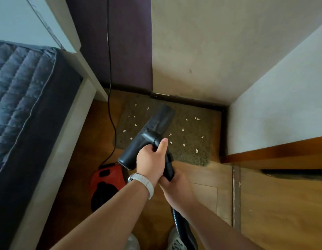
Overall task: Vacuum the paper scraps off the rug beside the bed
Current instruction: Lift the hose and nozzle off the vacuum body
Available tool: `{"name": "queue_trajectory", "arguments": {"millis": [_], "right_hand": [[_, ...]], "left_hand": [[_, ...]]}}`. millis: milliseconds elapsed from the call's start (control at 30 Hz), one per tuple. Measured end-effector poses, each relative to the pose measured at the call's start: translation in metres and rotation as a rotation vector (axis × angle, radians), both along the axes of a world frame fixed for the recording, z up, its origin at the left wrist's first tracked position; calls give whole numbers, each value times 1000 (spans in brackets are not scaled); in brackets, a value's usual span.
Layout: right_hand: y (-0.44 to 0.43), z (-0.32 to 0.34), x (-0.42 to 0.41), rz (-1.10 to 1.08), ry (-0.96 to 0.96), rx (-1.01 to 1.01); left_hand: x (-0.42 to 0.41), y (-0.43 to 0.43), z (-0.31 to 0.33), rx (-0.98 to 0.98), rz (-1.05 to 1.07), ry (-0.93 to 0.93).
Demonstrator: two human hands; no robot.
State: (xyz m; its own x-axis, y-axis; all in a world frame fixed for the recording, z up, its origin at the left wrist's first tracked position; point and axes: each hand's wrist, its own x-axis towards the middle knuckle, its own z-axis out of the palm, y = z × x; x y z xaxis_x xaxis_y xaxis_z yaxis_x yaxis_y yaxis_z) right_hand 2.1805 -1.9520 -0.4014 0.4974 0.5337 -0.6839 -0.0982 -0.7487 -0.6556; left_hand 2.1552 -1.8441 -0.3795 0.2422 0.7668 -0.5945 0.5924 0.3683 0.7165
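A small brown-green rug [192, 141] lies on the wood floor against the wall, strewn with several white paper scraps [196, 150]. A black vacuum floor nozzle [147, 134] is held in the air above the rug's near left part. My left hand [151, 159] grips the nozzle's neck, thumb stretched along it. My right hand [174, 181] grips the black tube [169, 168] just below. The ribbed hose [176, 219] runs down past my right forearm. The red and black vacuum body [106, 181] sits on the floor to the left.
The bed with a quilted grey mattress [21, 83] and pale frame [53, 159] fills the left. A black power cord [109, 69] hangs down the wall to the vacuum body. A white cabinet with a wooden edge [275, 150] stands at right. My shoes [176, 240] show below.
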Motion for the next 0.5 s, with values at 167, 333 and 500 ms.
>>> {"name": "queue_trajectory", "arguments": {"millis": [167, 333, 500], "right_hand": [[-2, -1, 13, 26, -64, -53], [-21, 0, 12, 10, -181, -113], [-24, 1, 8, -37, -158, -134]], "left_hand": [[10, -2, -1, -89, 64, -56], [23, -4, -10, -573, 360, -112], [25, -3, -5, -780, 416, -129]]}}
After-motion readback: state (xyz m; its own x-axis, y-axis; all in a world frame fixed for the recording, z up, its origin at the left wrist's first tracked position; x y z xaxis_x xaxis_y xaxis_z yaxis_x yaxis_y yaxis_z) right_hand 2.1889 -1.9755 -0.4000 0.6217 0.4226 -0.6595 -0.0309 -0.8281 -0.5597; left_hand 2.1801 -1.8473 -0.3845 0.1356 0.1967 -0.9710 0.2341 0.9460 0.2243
